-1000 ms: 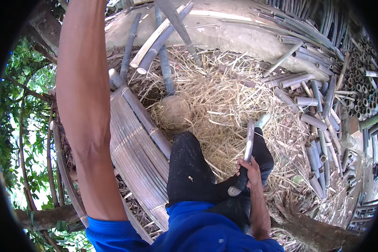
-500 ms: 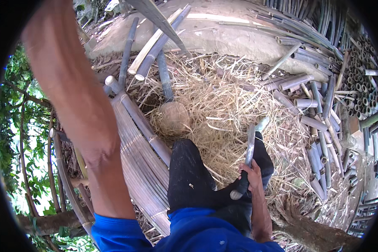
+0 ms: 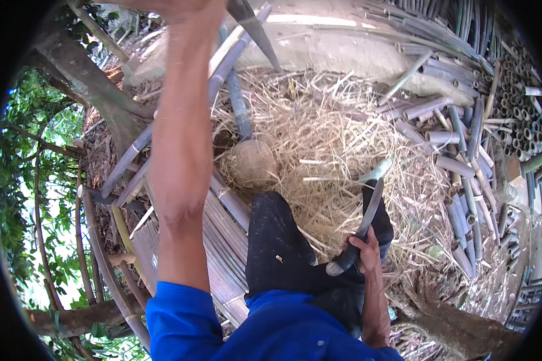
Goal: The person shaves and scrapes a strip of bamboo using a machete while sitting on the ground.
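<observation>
My right hand (image 3: 368, 249) rests over my right thigh. Its fingers wrap round the dark handle of a long knife (image 3: 373, 207), whose blade points up and away toward my right foot. My left arm reaches far forward across the view. At the top edge my left hand (image 3: 190, 8) is blurred and partly cut off, so its fingers do not show. Just right of it, a dark tapering blade-like piece (image 3: 254, 33) slants down into view. Whether my left hand holds it is hidden. Below lies a bamboo pole (image 3: 232, 66), partly behind my forearm.
Pale shavings (image 3: 325, 156) cover the ground around a round wooden block (image 3: 254, 163). A bamboo-slat bench (image 3: 226, 246) stands left of my legs. Cut bamboo pieces (image 3: 461, 180) pile up at the right, with stacked tubes (image 3: 521, 135) beyond. A tree trunk (image 3: 102, 84) rises at far left.
My left arm has swung right, and its hand now enters the top edge. The dark piece's upper end has shifted right. My right hand has turned the knife, so its blade leans further right.
</observation>
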A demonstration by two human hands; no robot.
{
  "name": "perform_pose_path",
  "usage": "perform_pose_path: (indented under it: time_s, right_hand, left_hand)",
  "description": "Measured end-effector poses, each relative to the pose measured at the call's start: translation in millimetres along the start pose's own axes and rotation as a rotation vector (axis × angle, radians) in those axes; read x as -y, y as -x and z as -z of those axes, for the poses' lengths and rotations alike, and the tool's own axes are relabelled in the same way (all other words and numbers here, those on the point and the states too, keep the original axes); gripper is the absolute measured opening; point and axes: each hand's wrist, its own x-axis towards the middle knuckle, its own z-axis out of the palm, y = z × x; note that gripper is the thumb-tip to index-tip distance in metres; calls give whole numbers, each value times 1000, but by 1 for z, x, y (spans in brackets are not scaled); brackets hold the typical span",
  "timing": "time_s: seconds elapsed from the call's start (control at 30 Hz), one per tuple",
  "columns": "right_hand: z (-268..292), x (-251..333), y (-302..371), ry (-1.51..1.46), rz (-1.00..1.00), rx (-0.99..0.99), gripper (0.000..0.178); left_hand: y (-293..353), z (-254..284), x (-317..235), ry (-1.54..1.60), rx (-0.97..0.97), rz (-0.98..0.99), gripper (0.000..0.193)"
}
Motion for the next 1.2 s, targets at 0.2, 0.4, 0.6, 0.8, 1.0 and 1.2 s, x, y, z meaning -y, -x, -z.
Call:
perform_pose_path:
  time_s: [0.2, 0.4, 0.6, 0.8, 1.0, 1.2]
  right_hand:
    - [19, 26, -9, 68, 19, 113, 50]
    - [-33, 126, 37, 179, 432, 197, 75]
    - [-65, 209, 116, 401, 990, 151, 69]
    - [-81, 239, 169, 528, 1281, -31, 61]
    - [-93, 240, 189, 599, 1383, -54, 48]
    - [-93, 232, 197, 636, 1317, 10, 52]
  left_hand:
    - [-8, -32, 15, -429, -8, -197, 25]
    - [28, -64, -45, -458, 134, 84, 24]
    - [40, -74, -93, -537, 372, 115, 38]
    - [46, -97, -124, -526, 435, -19, 37]
    - [57, -95, -130, -573, 585, -78, 36]
    - [59, -101, -134, -578, 606, -9, 35]
